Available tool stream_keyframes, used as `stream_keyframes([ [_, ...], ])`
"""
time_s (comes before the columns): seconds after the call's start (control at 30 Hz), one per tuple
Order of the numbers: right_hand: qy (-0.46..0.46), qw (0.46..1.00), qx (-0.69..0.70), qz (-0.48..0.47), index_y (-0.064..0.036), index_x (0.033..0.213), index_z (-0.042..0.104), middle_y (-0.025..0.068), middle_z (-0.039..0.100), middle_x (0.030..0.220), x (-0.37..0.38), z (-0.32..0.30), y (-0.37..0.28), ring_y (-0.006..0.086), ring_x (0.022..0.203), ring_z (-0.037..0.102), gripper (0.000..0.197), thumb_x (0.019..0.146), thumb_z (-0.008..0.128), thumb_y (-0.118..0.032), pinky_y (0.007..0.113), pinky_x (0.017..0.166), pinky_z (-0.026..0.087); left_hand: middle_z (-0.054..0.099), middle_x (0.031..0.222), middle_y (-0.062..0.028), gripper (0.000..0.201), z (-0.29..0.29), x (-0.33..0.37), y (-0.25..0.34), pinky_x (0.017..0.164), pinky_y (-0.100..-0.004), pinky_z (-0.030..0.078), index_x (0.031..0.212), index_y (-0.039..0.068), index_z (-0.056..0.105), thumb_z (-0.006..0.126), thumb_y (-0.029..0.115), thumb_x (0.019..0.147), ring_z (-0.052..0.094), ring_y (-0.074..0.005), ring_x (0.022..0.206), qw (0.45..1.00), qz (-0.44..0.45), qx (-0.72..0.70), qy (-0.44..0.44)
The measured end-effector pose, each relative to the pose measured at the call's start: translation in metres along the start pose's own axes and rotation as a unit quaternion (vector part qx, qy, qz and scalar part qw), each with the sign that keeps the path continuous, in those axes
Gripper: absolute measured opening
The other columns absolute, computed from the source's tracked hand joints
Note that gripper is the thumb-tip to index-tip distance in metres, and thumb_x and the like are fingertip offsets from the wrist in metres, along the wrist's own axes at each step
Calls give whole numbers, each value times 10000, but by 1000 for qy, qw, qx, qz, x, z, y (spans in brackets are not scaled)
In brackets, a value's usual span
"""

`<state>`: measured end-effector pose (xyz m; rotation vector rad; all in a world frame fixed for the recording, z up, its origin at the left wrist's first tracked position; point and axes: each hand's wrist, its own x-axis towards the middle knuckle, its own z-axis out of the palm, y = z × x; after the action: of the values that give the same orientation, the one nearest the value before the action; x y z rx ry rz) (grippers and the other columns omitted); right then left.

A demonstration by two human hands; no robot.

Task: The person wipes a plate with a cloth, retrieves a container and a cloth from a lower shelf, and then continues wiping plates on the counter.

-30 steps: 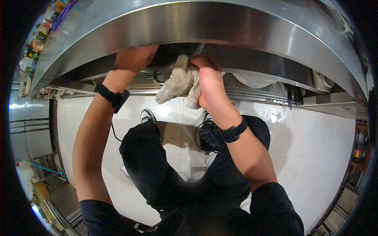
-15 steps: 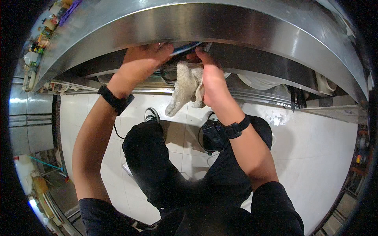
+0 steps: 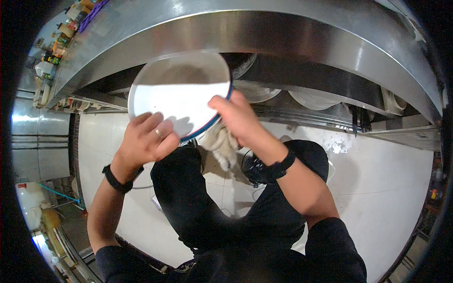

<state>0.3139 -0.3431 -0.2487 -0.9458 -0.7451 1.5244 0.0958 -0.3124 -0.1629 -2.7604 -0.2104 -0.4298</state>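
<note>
A round white plate (image 3: pixel 165 101), without a long axis, is held just before the steel counter (image 3: pixel 302 33). Its rim is grasped, away from the counter, by the left hand (image 3: pixel 148 139) and, nearer it, by the right hand (image 3: pixel 239 118), beneath which a cloth (image 3: pixel 221 145) is hung.

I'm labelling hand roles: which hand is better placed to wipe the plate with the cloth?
Probably the right hand: the cloth hangs right beside it, partly behind the plate. The left hand holds the plate's near edge, apart from the cloth.
</note>
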Motion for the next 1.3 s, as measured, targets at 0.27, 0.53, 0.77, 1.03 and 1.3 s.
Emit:
stream_keyframes([
  [0.27, -46, 989, -123, 66, 69, 916, 641, 55, 653, 861, -12, 15, 32, 110, 804, 571, 213, 859, 555, -118, 294, 722, 469, 585, 1032, -158, 454, -29, -90, 17, 813, -432, 447, 991, 38, 588, 735, 445, 854, 563, -302, 925, 973, -229, 0, -39],
  [0.53, -72, 990, -106, 60, 79, 1023, 631, 85, 663, 937, -11, 22, 43, 138, 829, 598, 266, 870, 539, -119, 308, 744, 490, 575, 1316, -203, 623, -12, -134, 17, 970, -370, 505, 1470, -44, 374, 578, 324, 1011, 600, -247, 1160, 496, -757, -424, 19],
  [0.77, -96, 990, -86, 61, 72, 1102, 625, 91, 672, 1011, -8, 30, 63, 144, 906, 608, 296, 891, 560, -125, 312, 807, 500, 550, 1351, -162, 590, -18, -113, 32, 966, -402, 524, 1521, 40, 309, 542, 252, 1022, 587, -249, 1198, 434, -721, -519, 147],
  [1.03, -167, 972, -153, 63, 80, 1188, 615, 125, 685, 1095, -1, 47, 73, 175, 977, 634, 344, 933, 601, -150, 332, 869, 514, 520, 1366, -117, 596, -36, -116, 44, 980, -433, 516, 1510, 102, 325, 570, 306, 1007, 538, -255, 1245, 353, -738, -522, 242],
  [1.3, -182, 972, -134, 66, 70, 1150, 670, 147, 726, 1039, -2, 43, 80, 212, 933, 679, 393, 945, 636, -263, 347, 845, 528, 580, 1268, -104, 575, -42, -111, 50, 937, -439, 520, 1417, 50, 420, 602, 380, 983, 590, -253, 1144, 257, -743, -542, 295],
])
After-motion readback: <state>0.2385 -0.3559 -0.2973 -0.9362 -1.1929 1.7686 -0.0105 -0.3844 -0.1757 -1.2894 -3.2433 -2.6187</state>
